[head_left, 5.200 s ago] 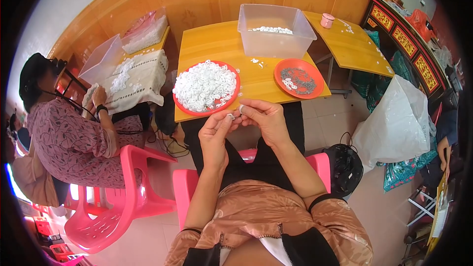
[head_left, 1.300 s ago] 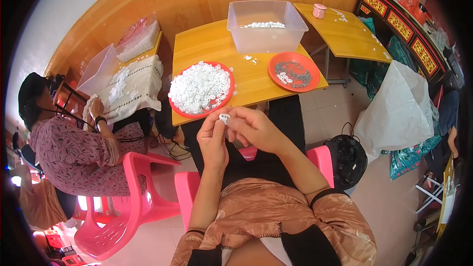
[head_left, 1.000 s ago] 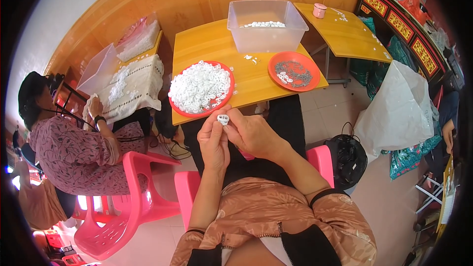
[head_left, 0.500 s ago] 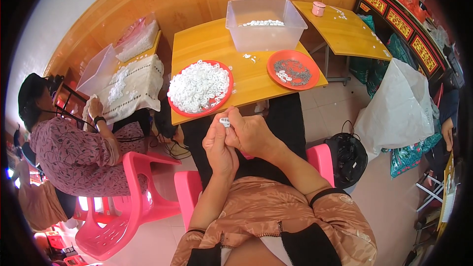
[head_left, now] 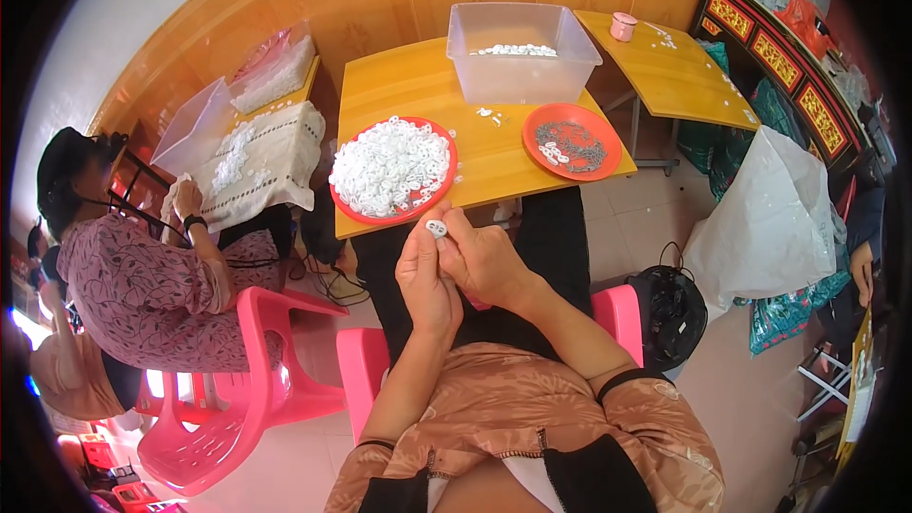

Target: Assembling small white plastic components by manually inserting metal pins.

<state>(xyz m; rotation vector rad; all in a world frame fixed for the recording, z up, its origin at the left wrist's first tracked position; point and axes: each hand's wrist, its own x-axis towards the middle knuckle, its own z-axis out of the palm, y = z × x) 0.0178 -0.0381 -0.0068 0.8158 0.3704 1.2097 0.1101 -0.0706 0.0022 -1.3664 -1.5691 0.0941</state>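
Observation:
Close together over my lap, just in front of the table's near edge, both hands meet at a small white oval plastic piece (head_left: 436, 227) with dark holes in its face. My left hand (head_left: 424, 275) pinches it between thumb and fingers. The closed fingers of my right hand (head_left: 482, 258) press against its right side; whether they also hold something smaller is hidden. Beyond my left hand, a red plate (head_left: 399, 218) is heaped with similar white pieces (head_left: 391, 166). To the right, an orange-red plate (head_left: 570, 112) carries many small grey metal parts (head_left: 581, 147) and several white pieces.
A translucent plastic bin (head_left: 521, 87) with white pieces stands at the back of the yellow table (head_left: 380, 85). At left, a person (head_left: 161, 275) sits by a cloth-covered table (head_left: 285, 166). A pink chair (head_left: 252, 399), a white sack (head_left: 760, 218) and a black bag (head_left: 670, 313) flank me.
The white piece has turned so its holed face shows more fully. Both hands stay together in nearly the same place. The whole view has shifted slightly.

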